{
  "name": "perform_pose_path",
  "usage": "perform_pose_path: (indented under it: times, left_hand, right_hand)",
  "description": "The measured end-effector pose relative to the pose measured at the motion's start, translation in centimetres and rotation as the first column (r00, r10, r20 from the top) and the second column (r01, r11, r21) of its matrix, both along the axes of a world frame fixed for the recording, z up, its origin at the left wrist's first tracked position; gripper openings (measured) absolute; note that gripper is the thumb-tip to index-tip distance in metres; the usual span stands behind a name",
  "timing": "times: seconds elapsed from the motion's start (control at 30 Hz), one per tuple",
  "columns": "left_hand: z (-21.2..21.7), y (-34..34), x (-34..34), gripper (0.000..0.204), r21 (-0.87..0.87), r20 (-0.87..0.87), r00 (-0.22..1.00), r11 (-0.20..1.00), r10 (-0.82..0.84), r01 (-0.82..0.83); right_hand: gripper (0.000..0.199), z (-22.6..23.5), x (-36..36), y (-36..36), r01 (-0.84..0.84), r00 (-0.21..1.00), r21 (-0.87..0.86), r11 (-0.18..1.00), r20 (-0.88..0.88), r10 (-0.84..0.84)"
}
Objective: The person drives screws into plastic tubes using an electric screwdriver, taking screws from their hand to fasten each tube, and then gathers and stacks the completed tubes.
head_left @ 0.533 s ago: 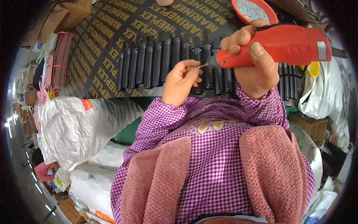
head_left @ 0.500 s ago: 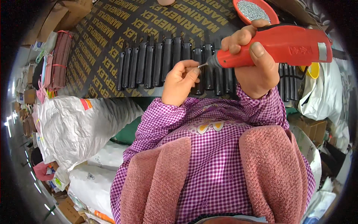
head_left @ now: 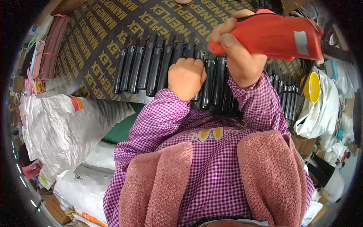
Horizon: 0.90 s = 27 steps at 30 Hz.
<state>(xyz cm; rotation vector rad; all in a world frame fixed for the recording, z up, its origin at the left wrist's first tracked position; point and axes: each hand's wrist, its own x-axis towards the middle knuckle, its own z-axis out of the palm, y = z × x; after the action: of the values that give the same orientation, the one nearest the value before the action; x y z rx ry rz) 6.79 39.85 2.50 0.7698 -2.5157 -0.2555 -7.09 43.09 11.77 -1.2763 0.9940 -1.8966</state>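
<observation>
A row of long black handles (head_left: 143, 70) lies side by side on the dark board (head_left: 89, 49), their narrower ends pointing away from me. My left hand (head_left: 186, 78) is closed over the middle of this row, knuckles up. Its fingertips and whatever they grip are hidden beneath it. To its right, my right hand (head_left: 242, 56) is wrapped round a red electric screwdriver (head_left: 280, 36), held above the handles with its nose toward the left. The bit cannot be made out from here.
More black handles (head_left: 289, 100) lie to the right, next to a yellow bowl (head_left: 312, 87) and a white sack (head_left: 325, 108). A bundle of brownish-red strips (head_left: 53, 49) stands at the far left. Large white sacks (head_left: 72, 128) lie below the board's left front edge.
The small screw pinched in my left fingers at the bit is no longer visible. My left hand has turned knuckles up over the handles. The screwdriver has shifted up and left.
</observation>
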Motion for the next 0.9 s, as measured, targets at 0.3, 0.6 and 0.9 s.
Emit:
perform_pose_path:
  times: [0.3, 0.6, 0.9]
  left_hand:
    - [0.5, 0.6, 0.1, 0.013, 0.076, 0.039, 0.999, 0.997, 0.010, -0.013]
    - [1.1, 0.6, 0.2, 0.011, 0.146, 0.041, 0.999, 0.989, -0.017, 0.011]
    - [1.0, 0.9, 0.5, 0.011, 0.116, 0.012, 1.000, 0.993, -0.016, 0.015]
  right_hand:
    - [0.039, -1.1, 0.0, -1.8, 0.118, 0.919, 0.084, 0.989, -0.387, -0.077]
    - [0.042, -0.7, 1.5, -2.2, 0.138, 0.922, 0.166, 0.976, -0.380, -0.066]
    - [0.042, -0.7, 1.9, -1.4, 0.012, 0.979, 0.196, 0.981, -0.203, 0.028]
